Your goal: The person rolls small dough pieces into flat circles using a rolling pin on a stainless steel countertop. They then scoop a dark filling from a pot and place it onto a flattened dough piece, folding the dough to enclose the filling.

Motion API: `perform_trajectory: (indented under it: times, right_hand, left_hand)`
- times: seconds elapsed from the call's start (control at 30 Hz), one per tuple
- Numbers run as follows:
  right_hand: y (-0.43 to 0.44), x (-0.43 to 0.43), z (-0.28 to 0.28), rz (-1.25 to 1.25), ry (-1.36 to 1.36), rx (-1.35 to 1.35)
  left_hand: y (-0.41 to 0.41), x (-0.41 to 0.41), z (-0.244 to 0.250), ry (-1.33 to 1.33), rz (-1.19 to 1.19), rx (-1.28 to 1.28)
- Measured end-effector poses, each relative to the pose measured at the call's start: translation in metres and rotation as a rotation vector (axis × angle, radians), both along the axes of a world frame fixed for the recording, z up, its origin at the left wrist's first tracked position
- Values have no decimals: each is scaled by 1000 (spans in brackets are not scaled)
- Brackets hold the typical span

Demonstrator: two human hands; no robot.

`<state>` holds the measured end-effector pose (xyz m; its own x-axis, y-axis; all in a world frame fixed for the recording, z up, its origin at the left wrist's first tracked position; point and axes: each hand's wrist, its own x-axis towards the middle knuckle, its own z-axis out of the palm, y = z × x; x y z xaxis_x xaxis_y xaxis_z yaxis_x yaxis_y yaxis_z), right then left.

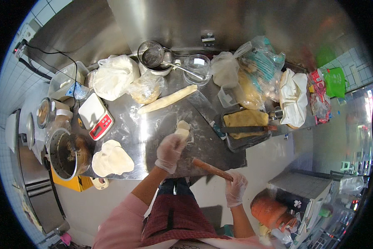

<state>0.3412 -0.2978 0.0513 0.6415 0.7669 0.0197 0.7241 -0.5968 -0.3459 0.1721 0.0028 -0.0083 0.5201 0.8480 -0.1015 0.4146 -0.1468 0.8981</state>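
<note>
My left hand point(171, 151), in a clear plastic glove, is over the steel worktop with its fingers curled at the near end of a small pale piece of dough point(183, 126). The fingertips are partly hidden. In my gloved right hand point(236, 188) is one end of a wooden rolling pin point(212, 169); its other end points left, toward the worktop's front edge. Behind the small piece lies a long roll of dough point(168, 99). To the left, flat rolled-out dough sheets point(112, 158) overlap near the front edge.
A kitchen scale point(96, 116) and a deep pot point(62, 154) stand left. On the right, a broad blade point(202, 107) lies beside a black tray point(236, 144) holding a yellowish block point(245, 119). Plastic bags point(116, 76) and a strainer point(152, 54) line the back.
</note>
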Motion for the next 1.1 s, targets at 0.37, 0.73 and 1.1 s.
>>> perform_trajectory:
  times: [0.37,0.73,1.1]
  right_hand:
    - [-48,8,-30,-120,-105,92]
    - [90,-22,-32,213,119,46]
    - [222,-32,-38,248,-65,-160]
  left_hand:
    - [-10,57,8,498,-820,569]
    - [-58,-56,16,258,-44,258]
    - [61,-27,28,696,-422,258]
